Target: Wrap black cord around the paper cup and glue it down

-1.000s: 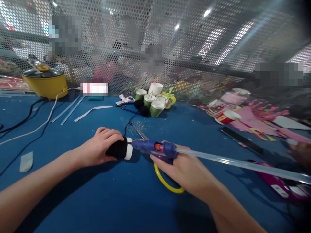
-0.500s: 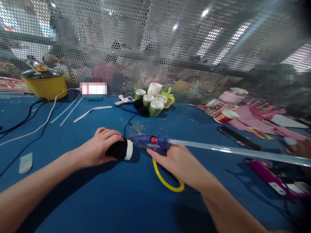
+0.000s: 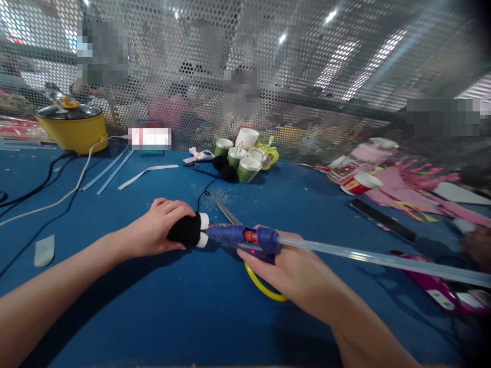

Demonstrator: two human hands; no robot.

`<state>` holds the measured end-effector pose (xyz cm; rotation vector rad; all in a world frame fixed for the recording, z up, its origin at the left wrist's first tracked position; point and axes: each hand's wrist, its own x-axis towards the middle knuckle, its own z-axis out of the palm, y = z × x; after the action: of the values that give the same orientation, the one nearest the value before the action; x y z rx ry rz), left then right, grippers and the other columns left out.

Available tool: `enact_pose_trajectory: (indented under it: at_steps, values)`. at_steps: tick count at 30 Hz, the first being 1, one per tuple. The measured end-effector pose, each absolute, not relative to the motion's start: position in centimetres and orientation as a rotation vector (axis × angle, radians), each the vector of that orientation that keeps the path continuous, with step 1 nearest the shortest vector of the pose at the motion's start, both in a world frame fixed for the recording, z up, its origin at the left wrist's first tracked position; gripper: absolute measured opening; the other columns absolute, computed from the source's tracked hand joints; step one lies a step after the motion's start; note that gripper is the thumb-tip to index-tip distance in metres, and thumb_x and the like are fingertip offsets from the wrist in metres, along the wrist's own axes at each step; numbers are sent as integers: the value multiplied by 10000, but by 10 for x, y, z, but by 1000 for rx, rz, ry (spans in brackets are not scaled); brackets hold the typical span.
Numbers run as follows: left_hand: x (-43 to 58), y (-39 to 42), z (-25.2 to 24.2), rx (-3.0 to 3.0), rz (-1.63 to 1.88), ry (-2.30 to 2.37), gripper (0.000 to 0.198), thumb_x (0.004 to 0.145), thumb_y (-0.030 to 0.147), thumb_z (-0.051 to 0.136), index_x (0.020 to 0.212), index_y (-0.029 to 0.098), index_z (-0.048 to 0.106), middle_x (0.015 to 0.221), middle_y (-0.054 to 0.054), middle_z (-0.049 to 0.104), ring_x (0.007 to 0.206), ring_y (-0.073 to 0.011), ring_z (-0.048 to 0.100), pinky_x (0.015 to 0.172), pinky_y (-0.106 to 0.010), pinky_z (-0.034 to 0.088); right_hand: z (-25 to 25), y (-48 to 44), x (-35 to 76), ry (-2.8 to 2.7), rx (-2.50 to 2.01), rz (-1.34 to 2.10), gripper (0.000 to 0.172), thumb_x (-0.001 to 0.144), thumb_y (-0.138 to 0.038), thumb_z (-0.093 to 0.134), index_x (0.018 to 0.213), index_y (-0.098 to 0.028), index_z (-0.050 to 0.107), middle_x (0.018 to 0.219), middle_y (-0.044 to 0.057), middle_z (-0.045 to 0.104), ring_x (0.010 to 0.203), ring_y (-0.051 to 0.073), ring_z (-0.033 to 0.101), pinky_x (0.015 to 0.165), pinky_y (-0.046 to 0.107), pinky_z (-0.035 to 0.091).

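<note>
My left hand [image 3: 155, 229] is wrapped round a cup covered in black material [image 3: 186, 230] with a white rim, lying on its side on the blue table [image 3: 172, 312]. My right hand [image 3: 286, 263] grips a blue hot glue gun [image 3: 245, 237] whose nozzle touches the cup's white rim. A long clear glue stick [image 3: 383, 259] juts out of the gun's back toward the right. Scissors with a yellow handle [image 3: 263, 286] lie under my right hand, their blades pointing up left.
Green and white paper cups [image 3: 242, 157] and black pompoms stand at the back centre. A yellow electric pot [image 3: 72, 128] with cords sits at the far left. Pink paper cut-outs [image 3: 402, 186], a red cup and a magenta object lie at the right. A perforated metal screen backs the table.
The glue gun shifted slightly right and down, its nozzle staying at the cup's rim. My left hand kept the cup nearly still.
</note>
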<state>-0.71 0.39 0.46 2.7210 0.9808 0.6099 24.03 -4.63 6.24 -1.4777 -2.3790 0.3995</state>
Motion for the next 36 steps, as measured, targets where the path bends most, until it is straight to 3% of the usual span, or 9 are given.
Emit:
enact_pose_trajectory:
  at_steps: [12, 18, 21, 25, 30, 33, 36]
  values:
    - [-8, 5, 4, 2710, 605, 975, 486, 712, 250, 669, 1104, 222, 384, 1155, -82, 532, 1081, -244, 491, 904, -402, 293, 66, -50, 239, -2354, -1512, 452, 138, 783, -261, 499, 685, -217, 586, 654, 6, 625, 570, 143, 554, 561, 248, 431]
    - [-7, 5, 3, 2678, 608, 1001, 530, 685, 269, 699, 1107, 219, 381, 1150, -89, 528, 1073, -254, 490, 906, -425, 292, 70, -28, 252, -1966, -1699, 877, 300, 747, -409, 539, 550, -184, 520, 432, -31, 512, 397, 111, 472, 438, 238, 391]
    - [-7, 3, 6, 2678, 582, 1007, 524, 691, 334, 688, 1110, 215, 398, 1150, -95, 519, 1077, -266, 483, 916, -437, 291, 58, -1, 265, -1684, -1612, 810, 276, 674, -418, 627, 626, -157, 551, 530, 2, 576, 487, 118, 525, 487, 234, 420]
    - [-5, 1, 10, 2681, 549, 988, 484, 695, 263, 661, 1107, 220, 409, 1147, -84, 512, 1079, -262, 478, 917, -438, 305, 35, 35, 279, -1558, -1796, 707, 273, 796, -391, 504, 675, -150, 543, 636, 36, 607, 530, 95, 543, 504, 202, 433]
    - [-5, 1, 9, 2638, 555, 1031, 587, 652, 246, 709, 1130, 216, 369, 1180, -90, 493, 1083, -265, 472, 924, -443, 333, 12, 62, 287, -1566, -2024, 629, 334, 825, -394, 463, 591, -160, 508, 499, 24, 539, 414, 109, 509, 433, 228, 406]
    - [-5, 2, 7, 2607, 552, 1092, 644, 631, 260, 727, 1155, 213, 355, 1207, -103, 474, 1099, -285, 463, 901, -440, 374, 5, 70, 290, -1639, -2145, 499, 340, 795, -406, 514, 567, -156, 542, 491, 48, 541, 521, 177, 578, 504, 264, 415]
    - [-6, 2, 8, 2580, 527, 1134, 653, 616, 271, 734, 1152, 207, 366, 1198, -106, 485, 1097, -291, 476, 872, -420, 409, 8, 71, 288, -1711, -2222, 305, 290, 769, -368, 566, 606, -130, 593, 668, 132, 611, 782, 272, 607, 647, 324, 420]
